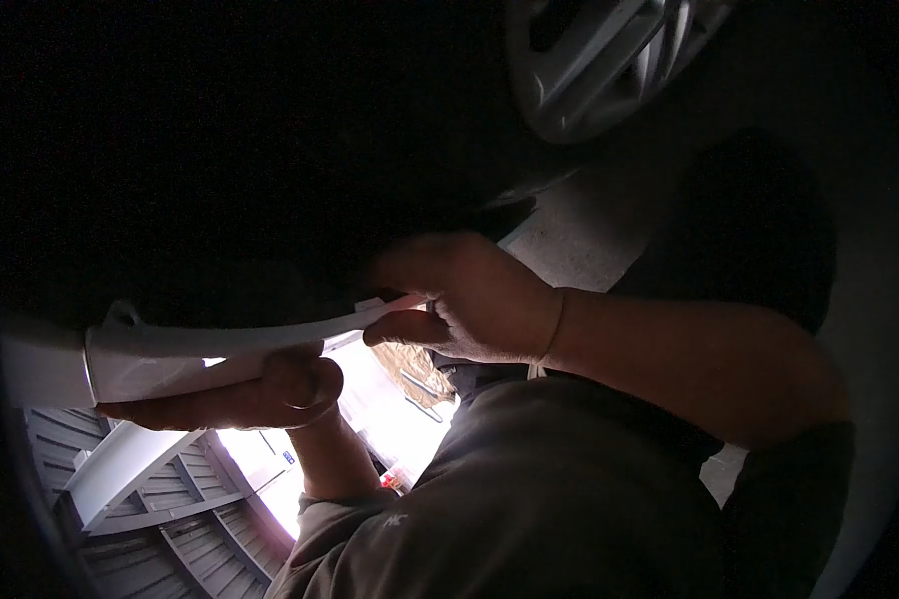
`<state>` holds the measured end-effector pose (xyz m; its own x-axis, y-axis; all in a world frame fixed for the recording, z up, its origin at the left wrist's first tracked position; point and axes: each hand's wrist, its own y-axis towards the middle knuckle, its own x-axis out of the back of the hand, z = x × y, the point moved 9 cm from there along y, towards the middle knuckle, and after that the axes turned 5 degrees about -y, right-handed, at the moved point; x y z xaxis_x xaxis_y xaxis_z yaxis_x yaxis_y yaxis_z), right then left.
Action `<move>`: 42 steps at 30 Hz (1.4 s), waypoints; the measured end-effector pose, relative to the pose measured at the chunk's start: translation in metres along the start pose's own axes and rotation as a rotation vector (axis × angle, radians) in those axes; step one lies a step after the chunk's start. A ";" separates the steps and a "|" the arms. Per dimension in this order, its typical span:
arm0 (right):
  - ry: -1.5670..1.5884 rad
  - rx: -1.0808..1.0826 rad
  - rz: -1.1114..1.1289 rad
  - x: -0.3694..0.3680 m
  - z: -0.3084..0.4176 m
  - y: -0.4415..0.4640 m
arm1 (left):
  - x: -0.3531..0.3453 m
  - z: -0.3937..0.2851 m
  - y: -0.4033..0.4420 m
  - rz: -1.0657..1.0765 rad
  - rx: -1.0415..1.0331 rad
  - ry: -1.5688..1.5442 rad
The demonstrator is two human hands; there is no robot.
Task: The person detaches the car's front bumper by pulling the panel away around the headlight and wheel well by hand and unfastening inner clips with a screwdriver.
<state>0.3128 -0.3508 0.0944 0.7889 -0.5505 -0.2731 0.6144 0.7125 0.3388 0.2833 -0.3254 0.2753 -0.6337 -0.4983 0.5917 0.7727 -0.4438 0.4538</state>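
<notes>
With your right hand (469, 292), you pinch the pale curved panel's (245, 341) narrow end, while your left hand (255, 396) lies open along its lower edge.

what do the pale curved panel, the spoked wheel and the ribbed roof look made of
Pale curved panel: smooth with a soft sheen, so painted metal or moulded plastic. Spoked wheel: probably silvery cast alloy, from the glints along its spokes, though painted plastic is possible. Ribbed roof: likely matte sheet metal, given the regular folds.
</notes>
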 end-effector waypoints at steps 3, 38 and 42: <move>-0.032 0.047 -0.006 0.002 0.005 0.001 | 0.001 0.002 0.001 0.003 -0.001 0.002; -0.181 0.196 0.136 -0.001 0.028 0.020 | 0.003 0.008 0.004 0.006 -0.011 0.017; -0.159 0.195 0.051 0.000 0.028 0.017 | 0.001 0.008 0.004 0.000 -0.013 0.013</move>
<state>0.3233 -0.3513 0.1252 0.8009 -0.5885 -0.1110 0.5513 0.6521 0.5203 0.2856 -0.3217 0.2834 -0.6342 -0.5081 0.5828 0.7722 -0.4533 0.4452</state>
